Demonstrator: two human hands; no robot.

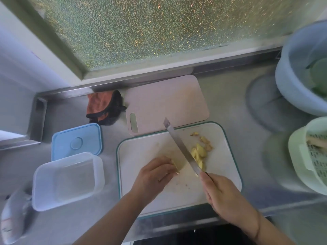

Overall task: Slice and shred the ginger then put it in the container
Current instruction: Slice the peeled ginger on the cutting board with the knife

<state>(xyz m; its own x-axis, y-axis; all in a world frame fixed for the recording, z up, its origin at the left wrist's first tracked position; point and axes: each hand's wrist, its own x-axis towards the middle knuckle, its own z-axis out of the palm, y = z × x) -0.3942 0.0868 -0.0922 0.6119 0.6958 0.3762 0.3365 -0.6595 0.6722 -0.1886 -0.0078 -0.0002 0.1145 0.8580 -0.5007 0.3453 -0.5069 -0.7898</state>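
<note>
Your left hand (155, 175) fingers (166, 164) pinch the ginger (175, 165); keep them curled back from the knife (182, 149), gripped by your right hand (224, 197), and slice thin beside them

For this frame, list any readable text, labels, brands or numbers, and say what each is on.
None can be read.
Packet at the counter's near left edge: faint reddish marks, too blurred to read.
Blue lid: only a raised ring, no lettering.
Clear container, white cutting board, pink board, knife: no print visible.
</note>
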